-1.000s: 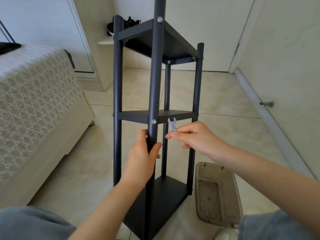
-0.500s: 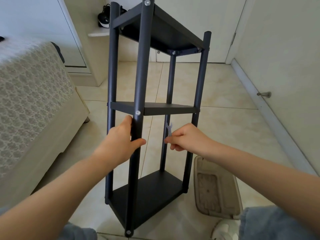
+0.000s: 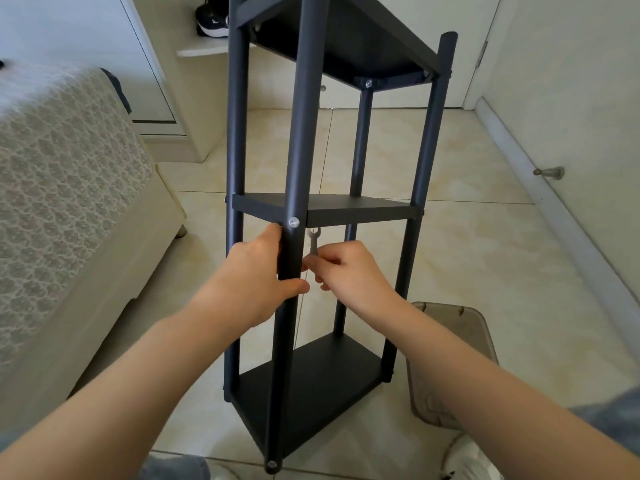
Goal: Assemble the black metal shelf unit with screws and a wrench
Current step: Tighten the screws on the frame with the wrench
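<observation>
1. Head view: the black metal shelf unit [image 3: 428, 140] stands on the tiled floor [image 3: 467, 258], between a bed [image 3: 69, 188] and a translucent plastic lid [image 3: 450, 362].
2. The left hand [image 3: 256, 275] still grips the near post [image 3: 301, 133], fingers and thumb wrapped round it just below the silver screw [image 3: 294, 222] at the middle shelf [image 3: 360, 211].
3. The right hand [image 3: 349, 271] pinches the shank of a small flat wrench [image 3: 313, 242], held upright.
4. Compared with half a second earlier, the right hand sits closer to the near post, and the wrench head has risen to just under the middle shelf's front edge, beside the screw.
</observation>
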`<control>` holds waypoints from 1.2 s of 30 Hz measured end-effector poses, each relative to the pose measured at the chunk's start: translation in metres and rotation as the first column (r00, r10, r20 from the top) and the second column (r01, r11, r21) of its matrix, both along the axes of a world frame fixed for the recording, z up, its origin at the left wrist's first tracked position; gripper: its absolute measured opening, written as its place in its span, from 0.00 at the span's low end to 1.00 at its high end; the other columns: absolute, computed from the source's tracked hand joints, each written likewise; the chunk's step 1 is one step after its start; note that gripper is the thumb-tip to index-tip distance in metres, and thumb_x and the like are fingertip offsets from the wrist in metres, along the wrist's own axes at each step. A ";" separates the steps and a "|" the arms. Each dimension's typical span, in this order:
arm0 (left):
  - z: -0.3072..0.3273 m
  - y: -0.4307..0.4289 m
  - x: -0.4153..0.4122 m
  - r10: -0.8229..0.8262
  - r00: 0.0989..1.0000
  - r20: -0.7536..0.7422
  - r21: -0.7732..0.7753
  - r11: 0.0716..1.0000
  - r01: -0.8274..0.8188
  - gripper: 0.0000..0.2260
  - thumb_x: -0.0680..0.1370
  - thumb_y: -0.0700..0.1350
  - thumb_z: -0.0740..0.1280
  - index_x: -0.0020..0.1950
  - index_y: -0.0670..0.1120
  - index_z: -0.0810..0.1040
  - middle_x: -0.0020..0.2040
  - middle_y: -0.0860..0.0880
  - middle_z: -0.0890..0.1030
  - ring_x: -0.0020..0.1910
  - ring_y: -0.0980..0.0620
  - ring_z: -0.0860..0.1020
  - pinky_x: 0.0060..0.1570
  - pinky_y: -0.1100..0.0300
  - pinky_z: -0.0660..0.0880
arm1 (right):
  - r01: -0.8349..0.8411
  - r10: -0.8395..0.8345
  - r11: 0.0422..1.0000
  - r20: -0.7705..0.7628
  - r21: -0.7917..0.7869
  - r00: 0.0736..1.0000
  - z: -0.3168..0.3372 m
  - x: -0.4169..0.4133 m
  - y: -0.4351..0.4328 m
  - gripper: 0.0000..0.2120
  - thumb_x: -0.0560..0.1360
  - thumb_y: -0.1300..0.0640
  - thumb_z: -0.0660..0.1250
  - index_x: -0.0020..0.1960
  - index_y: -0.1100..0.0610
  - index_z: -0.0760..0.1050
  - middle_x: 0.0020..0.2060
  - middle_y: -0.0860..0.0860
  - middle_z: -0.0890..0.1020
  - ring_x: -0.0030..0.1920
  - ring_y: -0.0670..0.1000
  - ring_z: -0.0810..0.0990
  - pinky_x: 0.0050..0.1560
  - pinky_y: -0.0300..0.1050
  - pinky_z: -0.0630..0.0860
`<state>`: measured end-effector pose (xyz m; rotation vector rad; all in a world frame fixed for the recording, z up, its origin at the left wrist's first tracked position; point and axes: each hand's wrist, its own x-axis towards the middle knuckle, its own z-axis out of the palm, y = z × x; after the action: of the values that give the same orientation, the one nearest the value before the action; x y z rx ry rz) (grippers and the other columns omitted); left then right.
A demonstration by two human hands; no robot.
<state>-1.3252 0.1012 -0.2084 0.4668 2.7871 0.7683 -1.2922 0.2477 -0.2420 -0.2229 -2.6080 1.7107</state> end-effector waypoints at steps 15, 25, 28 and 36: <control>0.006 -0.011 -0.004 0.030 1.000 0.009 -0.001 1.000 -0.030 0.23 0.73 0.49 0.77 0.56 0.56 0.64 0.41 0.61 0.72 0.38 0.59 0.76 0.36 0.67 0.74 | 0.017 -0.030 0.998 -0.241 -0.059 0.970 -0.011 -0.007 -0.017 0.10 0.81 0.60 0.64 0.43 0.53 0.80 0.26 0.35 0.74 0.33 0.33 0.74 0.37 0.24 0.68; 0.016 -0.008 0.001 0.083 0.994 0.077 0.010 0.996 -0.084 0.22 0.73 0.47 0.77 0.56 0.55 0.66 0.44 0.57 0.75 0.49 0.48 0.82 0.53 0.48 0.82 | 0.030 -0.030 1.000 -0.326 -0.004 0.945 -0.013 -0.014 -0.016 0.09 0.79 0.58 0.66 0.50 0.60 0.84 0.33 0.44 0.78 0.37 0.46 0.78 0.40 0.29 0.71; 0.018 -0.008 0.002 0.096 0.991 0.093 0.013 0.995 -0.097 0.22 0.73 0.46 0.77 0.56 0.54 0.66 0.47 0.54 0.77 0.51 0.46 0.82 0.54 0.46 0.82 | 0.034 -0.037 0.999 -0.329 -0.013 0.944 -0.015 -0.018 -0.017 0.09 0.79 0.58 0.67 0.49 0.60 0.84 0.33 0.45 0.77 0.37 0.46 0.78 0.41 0.28 0.71; 0.019 -0.011 0.001 0.122 0.985 0.123 0.037 0.991 -0.127 0.21 0.73 0.44 0.77 0.58 0.52 0.69 0.54 0.48 0.81 0.49 0.46 0.83 0.51 0.45 0.83 | 0.029 -0.039 0.999 -0.351 -0.033 0.935 -0.019 -0.030 -0.023 0.09 0.78 0.57 0.68 0.44 0.61 0.84 0.35 0.52 0.82 0.38 0.49 0.79 0.43 0.32 0.72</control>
<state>-1.3241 0.0904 -0.1894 0.2459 2.7116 0.8577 -1.3217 0.2243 -0.2609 0.0374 -2.3090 1.6017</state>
